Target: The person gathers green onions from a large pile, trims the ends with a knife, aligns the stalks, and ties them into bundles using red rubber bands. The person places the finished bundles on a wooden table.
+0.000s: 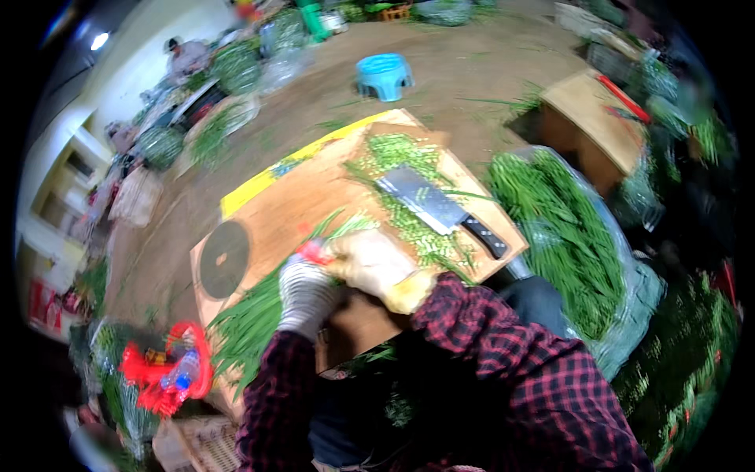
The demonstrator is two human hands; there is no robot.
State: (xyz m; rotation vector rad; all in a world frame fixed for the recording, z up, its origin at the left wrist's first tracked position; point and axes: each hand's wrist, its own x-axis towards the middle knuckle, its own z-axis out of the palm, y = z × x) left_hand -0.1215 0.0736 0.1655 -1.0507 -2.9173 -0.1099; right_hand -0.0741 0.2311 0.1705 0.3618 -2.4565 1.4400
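My left hand (303, 291), in a striped glove, grips a bunch of long green stalks (244, 318) lying across the wooden board (275, 197). My right hand (377, 271), in a pale yellowish glove, is closed beside it at the bunch; a small blurred red piece (313, 250) shows between the hands, and what the right fingers hold is unclear. To their right a cleaver (421, 200) with a black handle lies among chopped green stalks (401, 153). A dark round disc (224, 259) sits at the board's left.
A tub of greens (562, 236) stands right, a wooden block (590, 126) behind it. Beyond the board is a blue stool (384, 77). Red ties and a bottle (185, 370) are at lower left. A person (187, 59) sits among wrapped bundles at the back left.
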